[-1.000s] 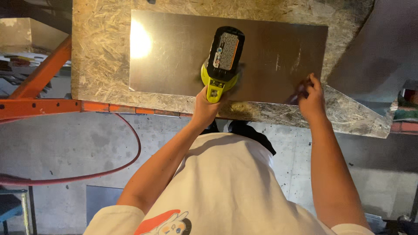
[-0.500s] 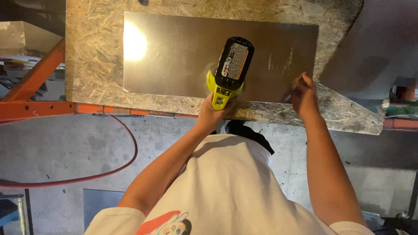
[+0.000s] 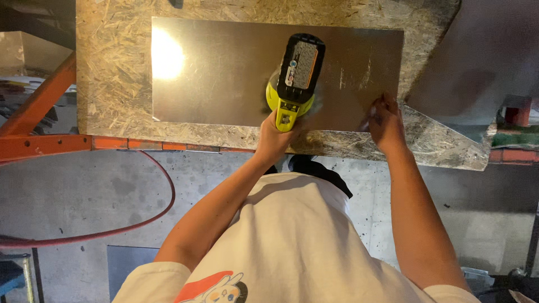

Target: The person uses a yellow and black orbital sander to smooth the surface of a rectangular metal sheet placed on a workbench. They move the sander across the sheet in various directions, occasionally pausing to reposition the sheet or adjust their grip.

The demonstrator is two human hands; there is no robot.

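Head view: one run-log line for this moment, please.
left hand: grips cordless power tool on metal sheet | right hand: presses sheet corner | base: chipboard panel

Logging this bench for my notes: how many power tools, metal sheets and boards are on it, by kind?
Cordless power tool, yellow-green and black, in the left hand: 1
Metal sheet, right hand on its corner: 1
Chipboard panel underneath: 1
Total: 3
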